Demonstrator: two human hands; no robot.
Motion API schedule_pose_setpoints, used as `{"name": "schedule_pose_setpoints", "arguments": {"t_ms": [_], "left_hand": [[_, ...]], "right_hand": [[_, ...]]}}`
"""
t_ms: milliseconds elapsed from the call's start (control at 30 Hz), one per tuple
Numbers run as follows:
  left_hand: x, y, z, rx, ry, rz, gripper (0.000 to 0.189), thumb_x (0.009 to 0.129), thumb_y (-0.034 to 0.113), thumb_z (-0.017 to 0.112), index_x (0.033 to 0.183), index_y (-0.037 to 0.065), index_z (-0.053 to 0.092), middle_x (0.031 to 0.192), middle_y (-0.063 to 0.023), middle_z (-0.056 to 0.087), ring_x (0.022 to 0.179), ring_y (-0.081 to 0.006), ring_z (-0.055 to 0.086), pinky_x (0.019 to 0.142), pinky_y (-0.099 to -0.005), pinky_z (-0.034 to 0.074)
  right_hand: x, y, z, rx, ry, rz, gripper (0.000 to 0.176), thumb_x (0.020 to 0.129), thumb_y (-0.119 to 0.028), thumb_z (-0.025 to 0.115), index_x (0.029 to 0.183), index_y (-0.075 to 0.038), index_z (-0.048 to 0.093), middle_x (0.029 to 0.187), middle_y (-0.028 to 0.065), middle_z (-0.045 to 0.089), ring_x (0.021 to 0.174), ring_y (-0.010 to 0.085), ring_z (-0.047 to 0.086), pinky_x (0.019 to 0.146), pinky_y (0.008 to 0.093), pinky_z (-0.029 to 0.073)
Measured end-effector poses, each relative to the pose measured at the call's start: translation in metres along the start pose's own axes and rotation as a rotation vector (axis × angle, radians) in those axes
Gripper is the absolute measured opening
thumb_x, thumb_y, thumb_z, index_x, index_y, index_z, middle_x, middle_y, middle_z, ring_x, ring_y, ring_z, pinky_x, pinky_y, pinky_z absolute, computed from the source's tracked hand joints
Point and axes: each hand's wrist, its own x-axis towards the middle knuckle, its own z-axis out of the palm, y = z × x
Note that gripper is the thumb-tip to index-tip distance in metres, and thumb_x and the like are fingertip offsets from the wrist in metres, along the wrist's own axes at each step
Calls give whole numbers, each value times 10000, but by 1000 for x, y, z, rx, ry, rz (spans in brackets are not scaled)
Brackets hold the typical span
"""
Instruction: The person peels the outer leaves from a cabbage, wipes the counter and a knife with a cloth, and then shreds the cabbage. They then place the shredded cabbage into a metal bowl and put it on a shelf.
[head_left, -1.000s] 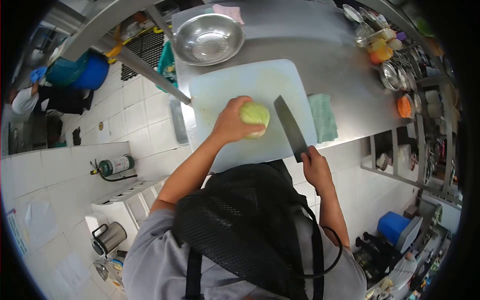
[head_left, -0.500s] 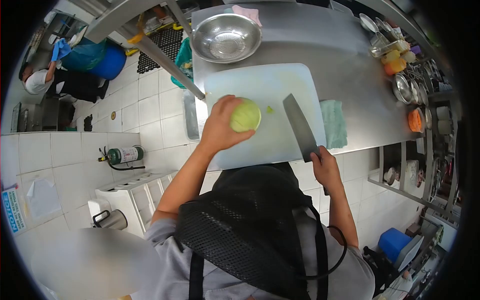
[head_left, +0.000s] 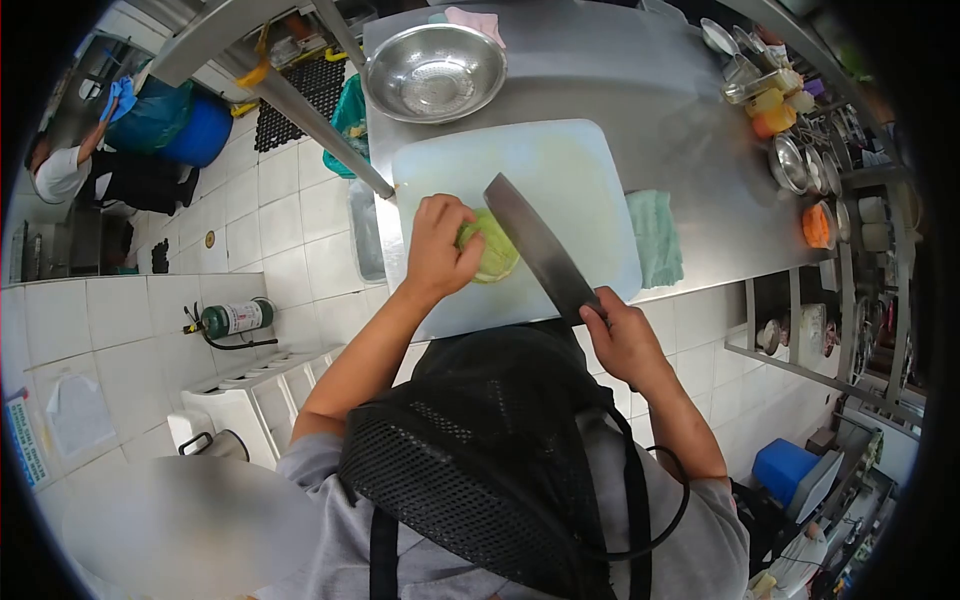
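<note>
On the pale cutting board (head_left: pixel 580 165) lies a round light-green cabbage (head_left: pixel 494 262), its outer leaves showing. My left hand (head_left: pixel 436 248) grips its left side with curled fingers, the thumb along the near part. My right hand (head_left: pixel 622 338) is closed around the handle of a large kitchen knife (head_left: pixel 543 245). The broad blade slants up and left, its edge side at the cabbage's right, and overlaps part of it in this view.
A perforated metal bowl (head_left: pixel 437 75) stands behind the board on the steel counter (head_left: pixel 570 65). A green cloth (head_left: pixel 655 240) lies right of the board. Bowls and containers (head_left: pixel 775 115) line the counter's far right. A post (head_left: pixel 325 140) rises at the left; a person (head_left: pixel 85 172) is beyond it.
The knife has moved left from the board's right side to the cabbage. My left hand has shifted its grip, and the cabbage sits turned slightly lower. The small green scrap is now out of sight.
</note>
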Motion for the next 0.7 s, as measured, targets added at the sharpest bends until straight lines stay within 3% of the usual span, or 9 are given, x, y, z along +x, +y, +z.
{"name": "schedule_pose_setpoints", "arguments": {"t_ms": [167, 200, 267, 433, 700], "left_hand": [[5, -2, 23, -61, -4, 118, 155, 698, 22, 637, 842, 37, 581, 912, -139, 564, 868, -365, 529, 775, -455, 441], [4, -3, 23, -41, -1, 125, 162, 687, 18, 629, 836, 37, 571, 897, -141, 557, 855, -368, 525, 767, -459, 438], [5, -5, 27, -15, 9, 153, 171, 671, 12, 620, 827, 37, 556, 878, -144, 545, 835, -373, 518, 754, -466, 433], [4, -1, 29, -37, 26, 129, 162, 656, -9, 599, 798, 37, 537, 860, -138, 534, 821, -361, 510, 739, -453, 432], [4, 0, 27, -99, 14, 61, 150, 648, -25, 585, 768, 39, 521, 834, -137, 529, 828, -351, 515, 729, -445, 437]], "right_hand": [[2, -11, 3, -122, -61, -46, 248, 1022, -179, 533, 1188, -12, 455, 738, 285, 659, 726, 511, 644, 654, 606, 488], [2, -17, 2, -133, -45, -39, 248, 1022, -179, 533, 1188, -12, 455, 738, 285, 659, 726, 511, 644, 654, 606, 488], [5, -31, -6, -229, -208, 67, 264, 1035, -185, 516, 1206, -16, 409, 744, 288, 657, 728, 510, 643, 635, 586, 490], [6, -31, -9, -250, -201, -62, 235, 1039, -199, 496, 1116, 0, 398, 654, 273, 621, 647, 507, 625, 587, 598, 476], [17, -53, -17, -319, -327, 30, 246, 1026, -172, 501, 1125, 37, 416, 669, 264, 639, 638, 488, 636, 581, 587, 493]]}}
